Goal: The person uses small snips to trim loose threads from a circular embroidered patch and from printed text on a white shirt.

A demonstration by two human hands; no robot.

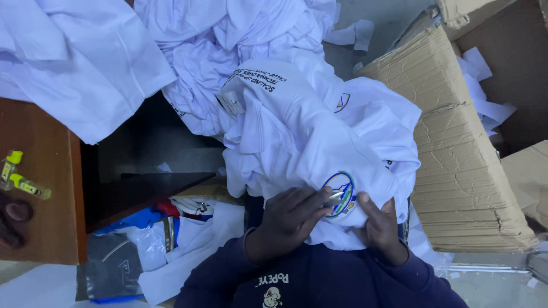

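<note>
Your left hand (288, 219) & right hand (381, 228) pinch a white garment (308, 137) at its round embroidered badge (341, 194), w/ a small metal tool (333, 198) btwn fingers. Crumpled cardboard box (456, 159) just beside, wooden table (40, 188) at left.

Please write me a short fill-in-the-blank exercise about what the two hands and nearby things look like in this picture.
1. Both hands, the left hand and right hand, hold a ____ cloth garment with a round emblem.
2. The crumpled carton beside it is made of ____.
3. The small yellow-capped bottles lie on a ____ wooden table.

Missing words: white; cardboard; brown
</note>
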